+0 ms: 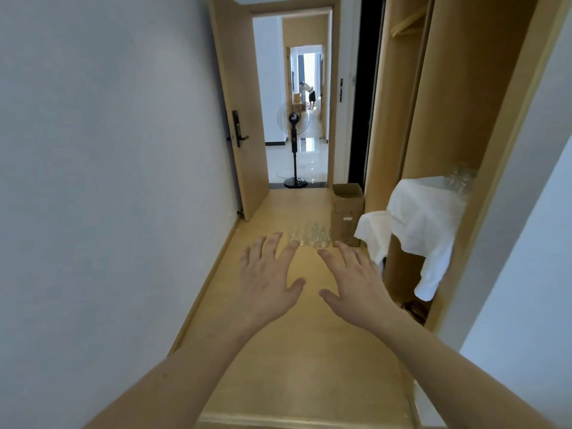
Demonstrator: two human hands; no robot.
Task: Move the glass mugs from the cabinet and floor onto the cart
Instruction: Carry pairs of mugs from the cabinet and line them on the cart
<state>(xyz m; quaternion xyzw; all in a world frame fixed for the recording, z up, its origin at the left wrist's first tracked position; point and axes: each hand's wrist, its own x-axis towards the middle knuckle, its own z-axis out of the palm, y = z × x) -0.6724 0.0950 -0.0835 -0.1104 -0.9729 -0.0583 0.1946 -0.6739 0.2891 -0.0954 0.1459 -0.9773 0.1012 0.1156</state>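
Note:
Several clear glass mugs (311,235) stand in a cluster on the wooden floor (294,351), just beyond my fingertips. More glass mugs (461,178) sit on a cloth-covered shelf inside the open cabinet (458,125) on the right. My left hand (269,277) and my right hand (353,280) are stretched out side by side, palms down, fingers spread and straight, holding nothing. No cart is in view.
A white cloth (414,230) drapes off the cabinet shelf. An open cardboard box (346,209) stands beside the floor mugs. An open door (238,119) and a standing fan (294,137) lie ahead. A person bends over far down the corridor. A white wall runs along the left.

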